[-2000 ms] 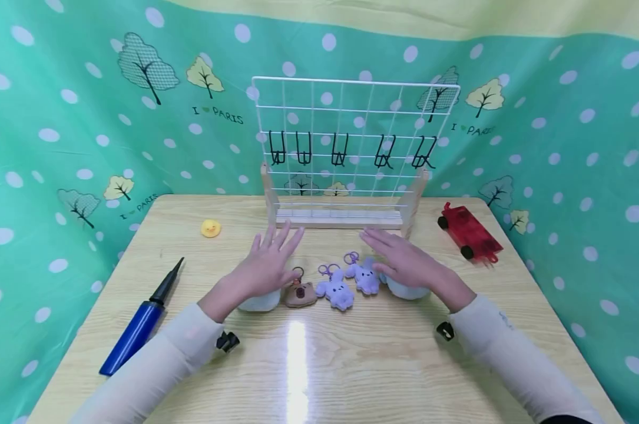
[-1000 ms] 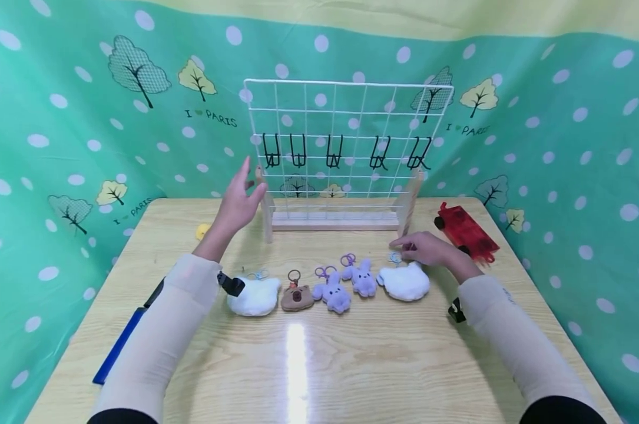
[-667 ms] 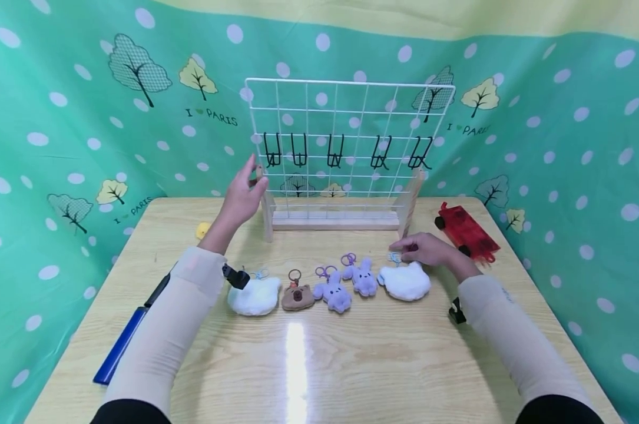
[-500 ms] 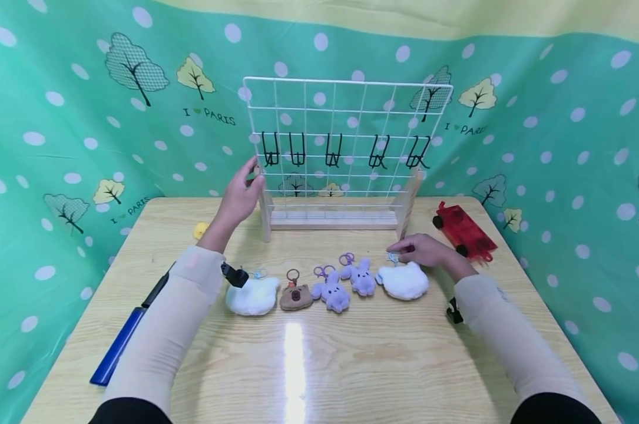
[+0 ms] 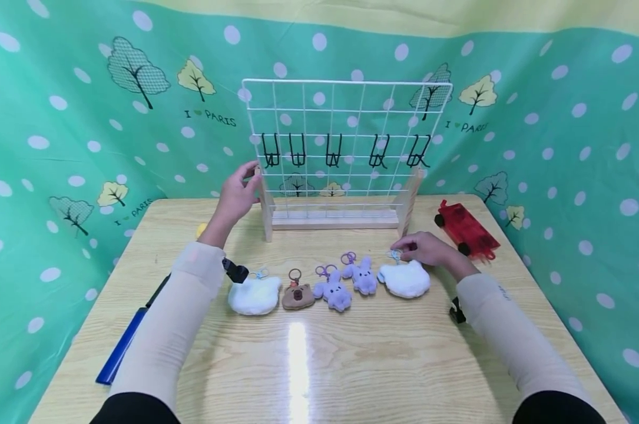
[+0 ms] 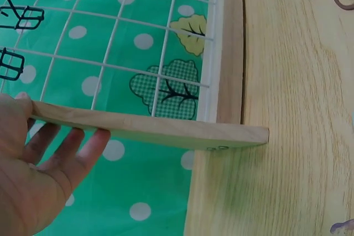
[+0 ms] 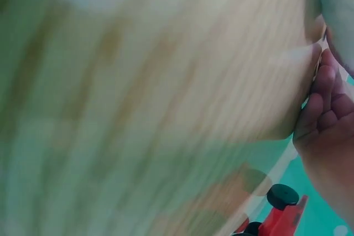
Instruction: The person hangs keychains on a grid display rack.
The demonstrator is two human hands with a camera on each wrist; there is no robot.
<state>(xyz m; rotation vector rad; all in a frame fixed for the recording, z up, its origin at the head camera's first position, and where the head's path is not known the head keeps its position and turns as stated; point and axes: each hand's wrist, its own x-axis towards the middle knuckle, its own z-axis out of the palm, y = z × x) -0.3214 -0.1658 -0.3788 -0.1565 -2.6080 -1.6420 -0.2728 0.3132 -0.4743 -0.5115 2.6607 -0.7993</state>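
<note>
My left hand (image 5: 238,191) grips the left wooden upright (image 5: 267,207) of a white wire grid rack (image 5: 346,109). In the left wrist view the thumb lies on one side of the upright and the fingers (image 6: 91,150) on the other. At the right, my right hand (image 5: 427,249) pinches the light blue ring of a white plush keychain (image 5: 406,280) lying on the table; the fingertips partly hide the ring. Leftward in the row lie two purple bunny keychains (image 5: 363,277), a brown bear-like keychain (image 5: 298,298) and another white plush keychain (image 5: 254,296).
Several black hooks (image 5: 333,151) hang along the grid. A red toy car (image 5: 467,231) stands at the right back. A blue hand pump (image 5: 120,347) lies at the left, partly behind the sleeve. The yellow duck (image 5: 201,229) is mostly hidden by the left wrist.
Both hands were spread above the plush row. The left has moved up and left onto the rack's upright; the right has come down to the white keychain's ring. The keychains stay in place.
</note>
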